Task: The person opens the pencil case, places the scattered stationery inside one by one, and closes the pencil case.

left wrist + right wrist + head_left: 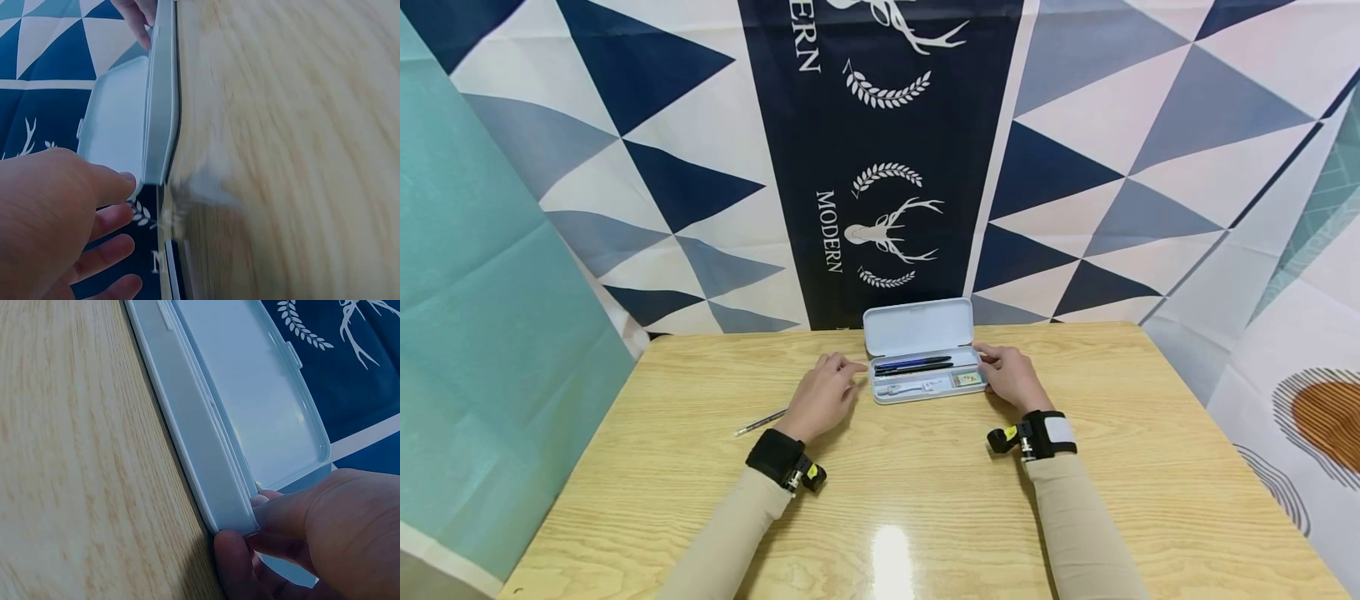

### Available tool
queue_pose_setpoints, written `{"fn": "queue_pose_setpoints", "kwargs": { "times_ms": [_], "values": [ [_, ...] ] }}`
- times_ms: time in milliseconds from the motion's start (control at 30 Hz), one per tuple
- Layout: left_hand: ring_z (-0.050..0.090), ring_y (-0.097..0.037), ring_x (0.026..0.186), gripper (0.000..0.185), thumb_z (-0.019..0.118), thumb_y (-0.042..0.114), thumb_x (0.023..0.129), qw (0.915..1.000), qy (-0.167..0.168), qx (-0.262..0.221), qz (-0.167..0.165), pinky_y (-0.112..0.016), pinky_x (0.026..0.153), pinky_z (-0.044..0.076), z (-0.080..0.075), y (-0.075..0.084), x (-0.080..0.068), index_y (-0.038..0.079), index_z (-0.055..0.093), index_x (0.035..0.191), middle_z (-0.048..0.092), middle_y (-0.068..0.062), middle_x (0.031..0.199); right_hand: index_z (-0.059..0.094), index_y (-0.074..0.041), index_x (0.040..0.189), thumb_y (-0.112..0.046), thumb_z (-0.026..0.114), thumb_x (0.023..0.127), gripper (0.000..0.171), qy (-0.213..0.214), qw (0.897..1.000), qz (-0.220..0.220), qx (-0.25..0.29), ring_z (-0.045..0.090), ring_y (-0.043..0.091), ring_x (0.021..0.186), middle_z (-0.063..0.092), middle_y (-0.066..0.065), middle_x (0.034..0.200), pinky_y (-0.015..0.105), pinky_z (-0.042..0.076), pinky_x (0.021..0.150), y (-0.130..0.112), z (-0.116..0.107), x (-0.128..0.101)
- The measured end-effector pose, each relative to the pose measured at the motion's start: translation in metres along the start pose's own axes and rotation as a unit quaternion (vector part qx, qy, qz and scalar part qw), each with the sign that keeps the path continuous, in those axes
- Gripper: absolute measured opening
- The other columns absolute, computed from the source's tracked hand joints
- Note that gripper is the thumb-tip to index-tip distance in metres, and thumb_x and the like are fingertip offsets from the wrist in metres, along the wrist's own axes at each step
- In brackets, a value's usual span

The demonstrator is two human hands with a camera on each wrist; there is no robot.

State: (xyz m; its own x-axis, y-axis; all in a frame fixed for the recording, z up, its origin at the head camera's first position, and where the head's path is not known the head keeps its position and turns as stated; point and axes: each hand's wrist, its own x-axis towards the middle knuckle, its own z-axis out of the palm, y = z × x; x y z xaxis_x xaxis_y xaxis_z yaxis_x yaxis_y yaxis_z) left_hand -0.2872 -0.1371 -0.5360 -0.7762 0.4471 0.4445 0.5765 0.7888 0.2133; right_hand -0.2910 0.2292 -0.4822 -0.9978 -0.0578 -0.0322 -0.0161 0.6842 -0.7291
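Observation:
A pale blue pencil case [880, 398] lies on the table with its lid [919, 327] raised at the back. Inside are dark pens [917, 367] with a blue one among them, a slim whitish item [910, 388] whose kind I cannot tell, and a small yellow-green block [967, 379]. My right hand [1011, 377] pinches the case's right end, its thumb by the inner rim in the right wrist view. At the left end is my left hand [823, 396], its fingers fairly straight and pointing at the corner. Whether they touch it I cannot tell.
A pencil [762, 422] lies on the wooden table [925, 483] beside the left wrist, partly hidden by it. Patterned cloth [887, 150] hangs directly behind the table's far edge. Cloth also hangs at both sides.

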Motion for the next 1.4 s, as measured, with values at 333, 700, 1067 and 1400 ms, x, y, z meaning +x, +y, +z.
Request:
{"fn": "queue_pose_setpoints", "kwargs": {
  "times_ms": [333, 700, 1067, 1400],
  "values": [
    [0.069, -0.034, 0.11, 0.033, 0.077, 0.007, 0.103, 0.9996, -0.02, 0.0, -0.021, -0.049, 0.084, 0.062, -0.049, 0.023, -0.012, 0.006, 0.078, 0.136, 0.073, -0.017, 0.118, 0.057, -0.003, 0.163, -0.008, 0.059, 0.114, 0.049, 0.001, 1.0, -0.003, -0.003, 0.069, 0.015, 0.075, 0.07, 0.035, 0.145, 0.023, 0.056, 0.064, 0.001, -0.001, 0.0],
    [0.07, -0.032, 0.12, 0.036, 0.073, 0.022, 0.111, 0.9891, -0.106, -0.072, -0.073, -0.048, 0.1, 0.063, -0.066, -0.012, -0.018, 0.011, 0.075, 0.145, 0.071, -0.015, 0.129, 0.058, -0.004, 0.163, -0.008, 0.059, 0.114, 0.049, 0.002, 1.0, 0.005, -0.001, 0.067, 0.013, 0.073, 0.071, 0.034, 0.146, 0.023, 0.055, 0.063, 0.001, 0.001, 0.0],
    [0.071, -0.041, 0.127, 0.038, 0.067, 0.013, 0.112, 0.9651, -0.174, -0.12, -0.154, -0.056, 0.107, 0.06, -0.115, -0.002, -0.023, 0.003, 0.07, 0.149, 0.071, -0.023, 0.138, 0.059, -0.004, 0.162, -0.008, 0.059, 0.114, 0.048, 0.004, 1.0, -0.004, 0.001, 0.07, 0.014, 0.076, 0.071, 0.035, 0.145, 0.023, 0.057, 0.064, 0.001, 0.001, -0.001],
    [0.068, -0.043, 0.125, 0.039, 0.067, 0.006, 0.111, 0.938, -0.225, -0.19, -0.183, -0.052, 0.108, 0.059, -0.139, -0.021, -0.045, -0.002, 0.064, 0.149, 0.068, -0.028, 0.139, 0.058, -0.004, 0.163, -0.009, 0.059, 0.114, 0.049, 0.004, 1.0, -0.002, -0.002, 0.069, 0.015, 0.074, 0.072, 0.035, 0.144, 0.025, 0.056, 0.066, 0.004, 0.002, 0.001]
  ]
}}
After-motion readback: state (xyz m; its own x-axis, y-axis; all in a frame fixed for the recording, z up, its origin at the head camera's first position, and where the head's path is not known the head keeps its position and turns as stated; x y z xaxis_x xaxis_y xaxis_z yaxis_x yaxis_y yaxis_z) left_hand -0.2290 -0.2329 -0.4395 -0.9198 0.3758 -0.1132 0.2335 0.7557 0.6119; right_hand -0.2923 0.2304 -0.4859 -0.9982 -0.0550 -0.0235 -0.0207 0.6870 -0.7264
